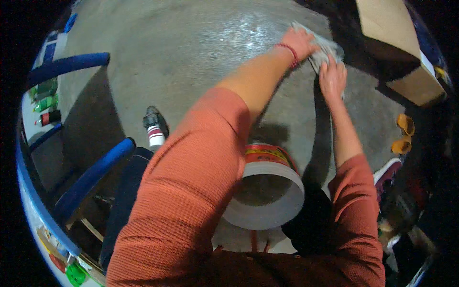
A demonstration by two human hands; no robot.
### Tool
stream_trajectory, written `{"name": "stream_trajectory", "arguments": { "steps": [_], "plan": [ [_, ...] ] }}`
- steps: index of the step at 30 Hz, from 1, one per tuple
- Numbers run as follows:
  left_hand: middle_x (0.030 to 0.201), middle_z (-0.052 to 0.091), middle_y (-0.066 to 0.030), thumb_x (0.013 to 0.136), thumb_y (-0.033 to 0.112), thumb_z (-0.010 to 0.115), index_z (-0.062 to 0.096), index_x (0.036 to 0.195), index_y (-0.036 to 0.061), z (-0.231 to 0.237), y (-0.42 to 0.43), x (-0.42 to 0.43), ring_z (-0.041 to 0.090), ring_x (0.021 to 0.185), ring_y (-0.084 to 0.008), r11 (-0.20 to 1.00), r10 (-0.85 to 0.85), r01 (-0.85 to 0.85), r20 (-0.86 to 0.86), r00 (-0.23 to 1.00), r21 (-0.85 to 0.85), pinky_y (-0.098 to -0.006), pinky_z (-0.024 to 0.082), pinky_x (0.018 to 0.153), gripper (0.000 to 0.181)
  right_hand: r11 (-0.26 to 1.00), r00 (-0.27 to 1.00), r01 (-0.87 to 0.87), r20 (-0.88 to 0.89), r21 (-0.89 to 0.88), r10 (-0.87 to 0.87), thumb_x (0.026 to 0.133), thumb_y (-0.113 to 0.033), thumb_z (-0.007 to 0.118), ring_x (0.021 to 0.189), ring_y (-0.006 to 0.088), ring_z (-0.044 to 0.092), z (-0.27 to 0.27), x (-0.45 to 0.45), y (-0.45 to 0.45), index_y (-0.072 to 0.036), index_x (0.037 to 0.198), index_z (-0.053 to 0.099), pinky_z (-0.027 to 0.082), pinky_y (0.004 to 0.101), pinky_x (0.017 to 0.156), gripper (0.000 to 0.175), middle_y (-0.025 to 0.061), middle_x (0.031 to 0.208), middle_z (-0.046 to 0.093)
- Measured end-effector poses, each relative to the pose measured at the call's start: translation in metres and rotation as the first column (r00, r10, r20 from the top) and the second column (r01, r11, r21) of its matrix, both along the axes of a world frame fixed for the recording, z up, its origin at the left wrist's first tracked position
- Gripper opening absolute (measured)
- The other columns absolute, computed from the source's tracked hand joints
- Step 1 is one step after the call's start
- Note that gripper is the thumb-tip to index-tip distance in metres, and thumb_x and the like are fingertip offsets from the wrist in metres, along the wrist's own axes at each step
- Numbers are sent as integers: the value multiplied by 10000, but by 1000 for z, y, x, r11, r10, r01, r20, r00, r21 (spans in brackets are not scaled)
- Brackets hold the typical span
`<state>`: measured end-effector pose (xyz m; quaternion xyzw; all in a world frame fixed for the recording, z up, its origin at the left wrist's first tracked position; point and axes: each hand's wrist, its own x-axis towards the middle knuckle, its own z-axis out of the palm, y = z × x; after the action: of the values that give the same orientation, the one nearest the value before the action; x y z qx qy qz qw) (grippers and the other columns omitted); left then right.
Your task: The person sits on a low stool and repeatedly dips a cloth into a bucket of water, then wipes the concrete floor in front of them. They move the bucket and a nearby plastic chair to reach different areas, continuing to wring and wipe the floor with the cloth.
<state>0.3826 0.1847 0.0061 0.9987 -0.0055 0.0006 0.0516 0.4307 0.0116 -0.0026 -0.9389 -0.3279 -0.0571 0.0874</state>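
Observation:
A grey-white cloth (328, 48) lies bunched on the wet grey concrete floor (200, 64), towards the upper right. My left hand (300, 42), with a red bead bracelet at its wrist, presses on the cloth's upper left part. On its lower right part rests my right hand (332, 79), fingers stretched forward and flat on the fabric. Both arms reach out in rolled orange-red sleeves. Below them, between my legs, stands a white plastic bucket (265, 222) with a red and yellow printed band; a little murky liquid seems to be inside.
A cardboard box (391, 25) with a flap hanging stands at the upper right. Orange slippers (401, 145) and a maroon shoe (387, 174) lie at the right. Blue padded tubes (71, 64) and bottles (46, 104) are on the left, near a shoe-clad foot (156, 120).

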Motion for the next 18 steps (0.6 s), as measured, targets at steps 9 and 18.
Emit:
{"name": "stream_trajectory", "arguments": {
  "steps": [9,18],
  "plan": [
    [1183,518,-177,782,-23,527,593,1237,290,7,210,-252,480,1090,-398,805,570,-562,-10,821,-191,-421,386,996,555,905,848,-422,-327,59,417,912,-262,452,1081,304,515,9,-170,268,-168,1067,665,429,487,866,280,109,1125,579],
    [1026,503,-189,746,-51,512,481,1345,162,3,-50,-370,474,960,-377,690,689,-669,-30,724,-278,-463,408,864,636,402,364,-914,-320,59,875,796,-156,559,970,281,533,14,-206,84,-211,1213,580,432,451,777,422,89,1015,547]
  ]
}}
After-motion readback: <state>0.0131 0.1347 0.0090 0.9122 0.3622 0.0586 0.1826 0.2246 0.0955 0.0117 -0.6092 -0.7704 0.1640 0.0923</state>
